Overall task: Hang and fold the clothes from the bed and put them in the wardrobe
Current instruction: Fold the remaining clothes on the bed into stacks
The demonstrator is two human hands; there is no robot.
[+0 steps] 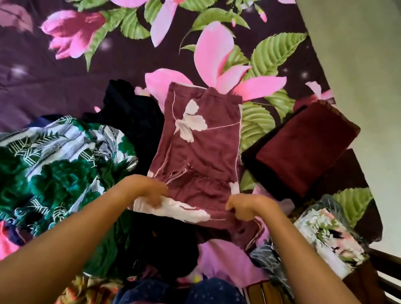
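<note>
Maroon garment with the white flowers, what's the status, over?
Left hand and right hand both grip near edge of maroon white-flowered garment. Spread flat on floral bedsheet. Green leaf-print garment heaped beside it.

Soft, even daylight filled the frame, brightest on the pale wall (396, 131) at right. No glare, just shallow shadows under the piled clothes (45, 168). The lens bowed the edges, and the left hand (150, 191) and right hand (246, 207) came out slightly smeared, gripping the maroon garment (200, 146).

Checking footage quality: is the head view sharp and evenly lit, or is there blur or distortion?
Head view: soft even light, no glare; wide-angle bending tilts the wall; the left hand and right hand gripping the maroon garment look slightly blurred.
</note>
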